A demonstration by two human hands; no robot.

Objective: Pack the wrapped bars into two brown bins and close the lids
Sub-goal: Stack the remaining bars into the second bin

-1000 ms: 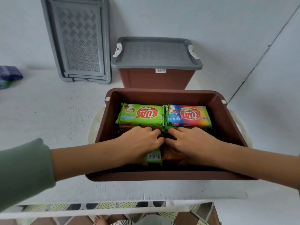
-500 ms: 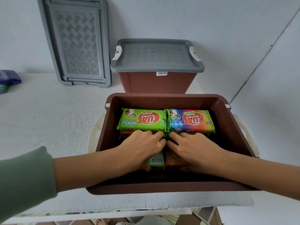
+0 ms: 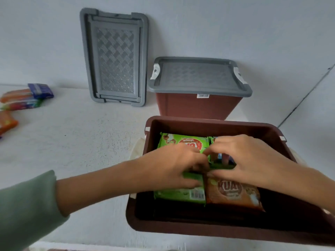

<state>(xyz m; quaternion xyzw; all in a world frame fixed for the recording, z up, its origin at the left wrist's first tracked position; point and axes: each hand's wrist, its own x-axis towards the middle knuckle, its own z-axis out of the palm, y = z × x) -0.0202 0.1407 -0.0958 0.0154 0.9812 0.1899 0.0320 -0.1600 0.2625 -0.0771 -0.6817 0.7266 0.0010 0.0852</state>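
The open brown bin (image 3: 199, 228) sits near me on the right with wrapped bars inside. A green bar (image 3: 181, 142) lies at its back left, another green bar (image 3: 179, 194) at the front left and a brown bar (image 3: 233, 194) at the front right. Both hands reach into the bin. My left hand (image 3: 172, 165) curls its fingers over the edge of a green bar in the middle. My right hand (image 3: 250, 160) pinches a wrapper edge beside it and hides the bar at the back right. The second brown bin (image 3: 197, 107) stands behind, with its grey lid (image 3: 197, 78) on.
A loose grey lid (image 3: 114, 58) leans upright against the wall at the back. Several loose wrapped bars (image 3: 25, 98) lie at the far left of the white table, with an orange one (image 3: 7, 122) nearer the edge. A wall corner runs close on the right.
Both hands went from pressing flat on the bars to curling their fingers at the middle of the bin, uncovering the front brown bar. The view swung left, showing the loose bars.
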